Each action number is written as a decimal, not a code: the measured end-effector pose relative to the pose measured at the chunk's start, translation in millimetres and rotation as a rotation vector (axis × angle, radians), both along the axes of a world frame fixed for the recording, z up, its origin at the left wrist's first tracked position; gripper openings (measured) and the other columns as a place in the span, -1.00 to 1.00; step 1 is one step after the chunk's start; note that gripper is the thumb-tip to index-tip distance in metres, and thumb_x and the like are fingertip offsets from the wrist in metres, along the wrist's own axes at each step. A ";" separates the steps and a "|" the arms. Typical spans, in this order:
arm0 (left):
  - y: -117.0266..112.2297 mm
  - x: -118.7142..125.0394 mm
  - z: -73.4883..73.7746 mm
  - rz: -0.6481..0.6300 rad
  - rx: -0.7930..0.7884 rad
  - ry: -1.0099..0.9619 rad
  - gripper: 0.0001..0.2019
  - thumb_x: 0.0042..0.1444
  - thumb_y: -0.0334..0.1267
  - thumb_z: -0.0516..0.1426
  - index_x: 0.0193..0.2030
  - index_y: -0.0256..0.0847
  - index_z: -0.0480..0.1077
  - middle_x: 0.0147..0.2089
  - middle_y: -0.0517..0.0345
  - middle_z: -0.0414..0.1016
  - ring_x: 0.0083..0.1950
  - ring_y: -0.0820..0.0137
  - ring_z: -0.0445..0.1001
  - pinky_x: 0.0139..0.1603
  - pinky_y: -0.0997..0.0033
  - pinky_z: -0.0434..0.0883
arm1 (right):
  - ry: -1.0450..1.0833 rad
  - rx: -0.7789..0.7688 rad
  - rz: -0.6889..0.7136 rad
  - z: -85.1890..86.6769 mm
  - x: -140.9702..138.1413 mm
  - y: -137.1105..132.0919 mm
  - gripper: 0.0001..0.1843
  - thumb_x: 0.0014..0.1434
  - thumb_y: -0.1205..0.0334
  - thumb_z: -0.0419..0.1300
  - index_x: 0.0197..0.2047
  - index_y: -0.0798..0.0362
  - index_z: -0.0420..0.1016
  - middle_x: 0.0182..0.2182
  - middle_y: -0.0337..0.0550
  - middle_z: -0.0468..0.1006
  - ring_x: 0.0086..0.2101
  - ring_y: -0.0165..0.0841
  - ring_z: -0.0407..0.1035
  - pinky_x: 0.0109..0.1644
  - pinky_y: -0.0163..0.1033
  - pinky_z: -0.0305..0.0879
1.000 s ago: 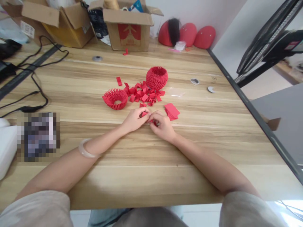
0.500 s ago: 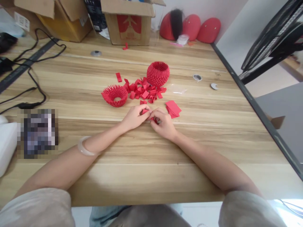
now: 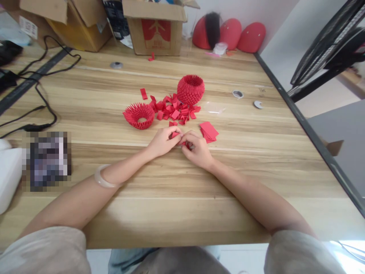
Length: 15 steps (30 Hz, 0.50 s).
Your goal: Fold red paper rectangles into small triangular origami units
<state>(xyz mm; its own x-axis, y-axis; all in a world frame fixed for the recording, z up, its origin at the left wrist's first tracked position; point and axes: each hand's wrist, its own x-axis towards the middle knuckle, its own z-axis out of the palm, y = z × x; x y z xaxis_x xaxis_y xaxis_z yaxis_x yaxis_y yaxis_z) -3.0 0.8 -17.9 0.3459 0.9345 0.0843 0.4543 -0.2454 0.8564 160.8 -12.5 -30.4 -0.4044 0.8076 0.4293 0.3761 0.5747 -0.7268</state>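
My left hand [image 3: 163, 141] is closed on a small piece of red paper [image 3: 175, 134], which shows between thumb and fingers. Right beside it, fingertips meeting, my right hand [image 3: 196, 149] pinches red paper too; its fingers hide most of that. Just beyond the hands lies a loose pile of folded red paper pieces [image 3: 174, 110]. A round red vase-like body [image 3: 191, 90] made of interlocked folded paper stands behind the pile. To the left sits a shallow spiky red paper ring [image 3: 139, 116]. A small stack of flat red paper slips [image 3: 209, 131] lies right of my right hand.
Cardboard boxes [image 3: 156, 34] and red rounded shapes [image 3: 253, 37] line the back. Black cables [image 3: 42, 95] run along the left, near a blurred-out object [image 3: 49, 161]. A clear plastic piece [image 3: 214, 108] and a white ring [image 3: 237, 94] lie right. A fan [image 3: 322, 42] stands beyond the right edge.
Almost nothing differs. Both hands keep the same pinch on the red paper; the view has shifted very slightly.
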 end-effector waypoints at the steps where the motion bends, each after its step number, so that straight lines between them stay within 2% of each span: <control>1: 0.2 0.0 -0.1 0.000 0.001 -0.001 -0.78 0.09 -0.16 0.05 -0.33 -0.29 0.38 -0.53 0.25 0.27 -0.51 0.53 0.18 -0.50 0.55 0.12 | -0.004 -0.001 -0.002 0.0 0.0 0.0 -0.83 -0.08 0.49 0.06 -0.43 0.10 0.43 -0.40 -0.17 0.39 -0.47 -0.48 0.24 -0.37 -0.35 0.24; 15: -0.1 0.4 1.0 0.001 -0.001 0.003 -0.78 0.09 -0.17 0.05 -0.32 -0.29 0.39 -0.52 0.23 0.30 -0.50 0.53 0.20 -0.49 0.54 0.14 | -0.013 -0.010 -0.004 0.4 0.0 0.0 -0.84 -0.06 0.47 0.05 -0.43 0.09 0.42 -0.40 -0.17 0.39 -0.46 -0.47 0.25 -0.36 -0.33 0.25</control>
